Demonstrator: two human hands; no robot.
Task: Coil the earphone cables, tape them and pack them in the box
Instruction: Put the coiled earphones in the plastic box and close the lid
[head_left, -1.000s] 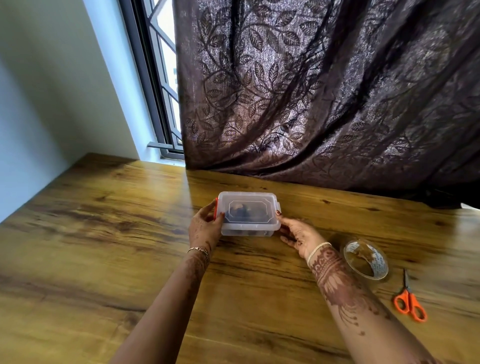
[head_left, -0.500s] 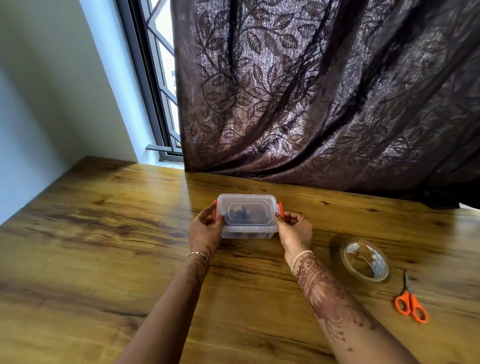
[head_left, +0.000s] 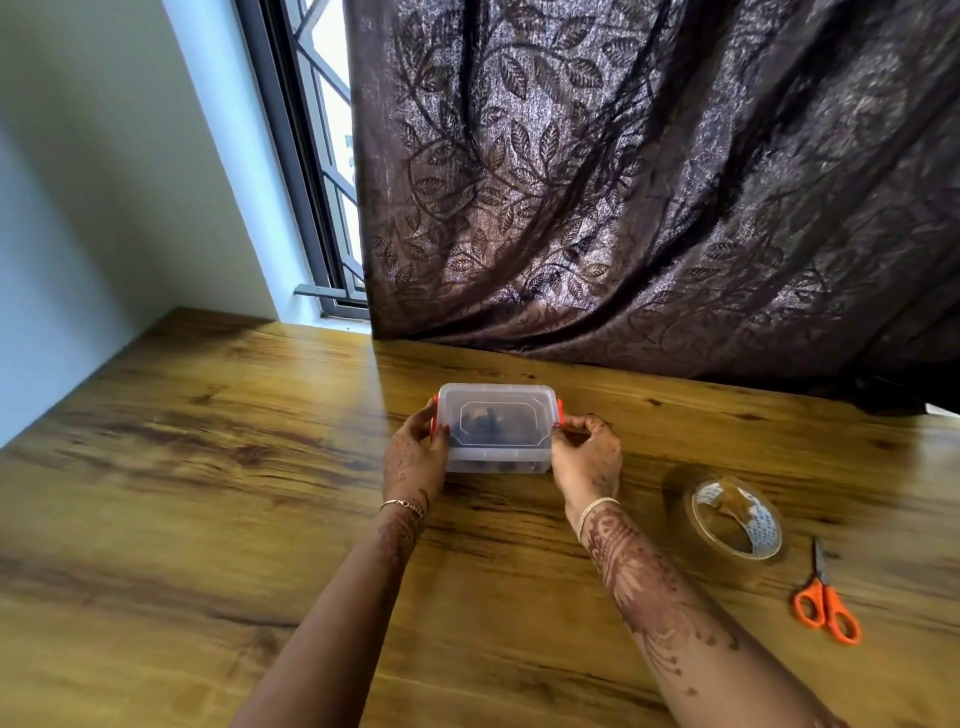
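Bare forearms carry henna patterns; left hand (head_left: 413, 460) wears a thin bracelet, right hand (head_left: 587, 460) a pale bangle.

Wooden table (head_left: 208, 467), dark leaf-patterned curtain (head_left: 649, 182), window (head_left: 322, 156)

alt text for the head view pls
A person's left hand and right hand grip the orange end clips of a lidded clear plastic box with dark contents, on a wooden table. A clear tape roll and orange scissors lie to its right; a brown leaf-patterned curtain hangs behind.
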